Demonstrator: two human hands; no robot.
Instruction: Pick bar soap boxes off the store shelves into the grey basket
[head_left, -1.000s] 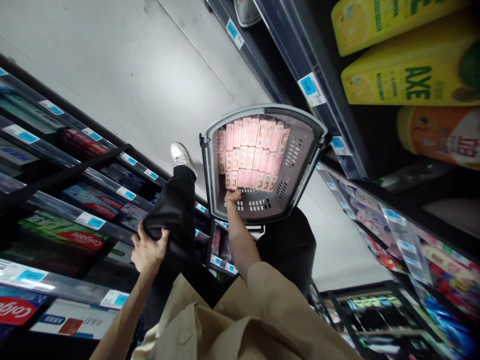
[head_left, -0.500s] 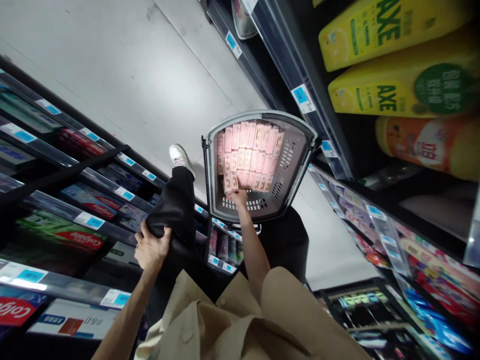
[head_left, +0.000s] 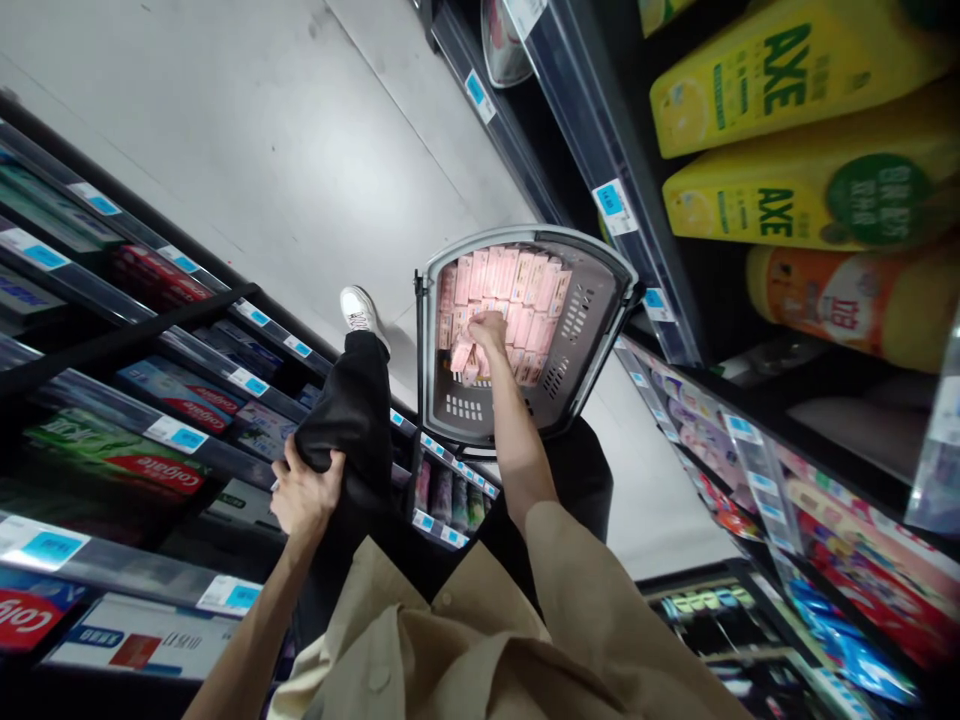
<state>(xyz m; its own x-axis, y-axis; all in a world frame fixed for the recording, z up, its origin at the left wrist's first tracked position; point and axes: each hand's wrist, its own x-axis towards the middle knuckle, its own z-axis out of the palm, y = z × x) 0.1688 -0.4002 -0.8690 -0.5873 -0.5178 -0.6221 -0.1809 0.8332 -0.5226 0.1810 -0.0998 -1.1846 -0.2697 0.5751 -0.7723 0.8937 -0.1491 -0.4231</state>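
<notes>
A grey shopping basket (head_left: pixel 600 300) with slotted walls holds rows of small pink boxes (head_left: pixel 529 280). Inside it, my right hand (head_left: pixel 491 328) has its fingers closed on a pink box (head_left: pixel 462 354), which sits tilted out of line with the rows at the near left. My fingers partly cover the boxes around it, and the print on them is too small to read. My left hand (head_left: pixel 306 495) rests on my bent knee in black trousers (head_left: pixel 341 420), fingers apart, holding nothing.
On the left, a shelf (head_left: pixel 180 435) carries Colgate toothpaste boxes (head_left: pixel 112 450). Yellow AXE bottles (head_left: pixel 780 210) and an orange bottle (head_left: pixel 847 305) lie on the right shelf, close to the basket. Grey floor (head_left: pixel 300 150) runs between, with my white shoe (head_left: pixel 360 310) on it.
My right hand has moved up and slightly right, farther over the rows. A pink box at the near left has become tilted. My left hand stays on the knee.
</notes>
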